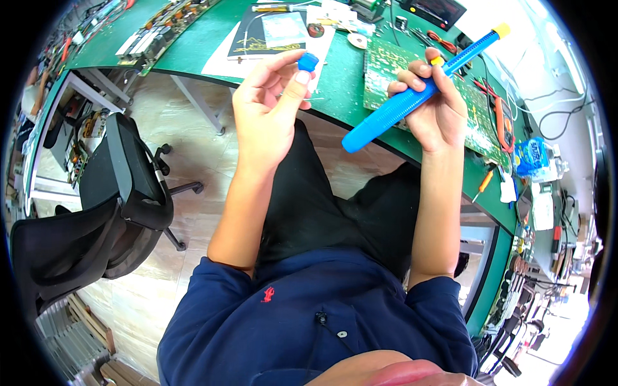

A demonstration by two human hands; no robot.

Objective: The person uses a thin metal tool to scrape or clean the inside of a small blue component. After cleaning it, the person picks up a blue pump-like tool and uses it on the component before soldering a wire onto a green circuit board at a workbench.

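Note:
My left hand (pixel 265 109) is raised over the near edge of the bench, pinching a small blue end piece (pixel 308 62) between thumb and fingertips. In my right hand (pixel 436 116) is a blue solder sucker (pixel 386 119), held slantwise with the fingers wrapped round its barrel. Its wide ribbed end points down and left. The slimmer end, with a yellow cap (pixel 501 30), points up and right. A yellow button (pixel 437 61) shows beside my fingers. The end piece and the solder sucker are apart from each other.
Behind my right hand a large green circuit board (pixel 380 67) lies on the green bench (pixel 212 38). Orange-handled pliers (pixel 504 125) and a screwdriver (pixel 483 184) lie to the right. Another board (pixel 161 32) is far left. A black office chair (pixel 129 174) stands at my left.

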